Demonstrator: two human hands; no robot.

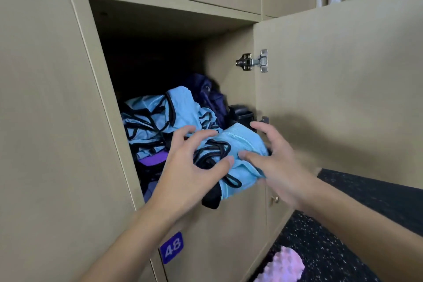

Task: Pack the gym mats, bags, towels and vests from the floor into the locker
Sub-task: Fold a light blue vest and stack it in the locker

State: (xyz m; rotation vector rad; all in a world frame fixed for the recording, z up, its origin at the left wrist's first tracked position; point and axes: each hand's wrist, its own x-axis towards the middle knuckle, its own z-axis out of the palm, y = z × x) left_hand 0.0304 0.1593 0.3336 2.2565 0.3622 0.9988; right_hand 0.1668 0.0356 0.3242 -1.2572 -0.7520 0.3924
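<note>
The open locker (231, 52) holds a heap of light blue vests (158, 112) with black trim, a dark purple bag (206, 94) behind them and a purple item (153, 159) underneath. A bunched light blue vest (240, 139) sits at the locker's front edge, a black part of it hanging over the lip. My left hand (192, 167) grips this bundle from the left with curled, spread fingers. My right hand (277, 162) touches it from the right, thumb on the cloth and fingers stretched out beside it.
The locker door (343, 89) stands swung open to the right, close to my right arm. Locker 48's label (171, 247) is on the shut door below. A pink knobbly roller (283, 265) lies on the dark speckled floor (325, 247) at the bottom right.
</note>
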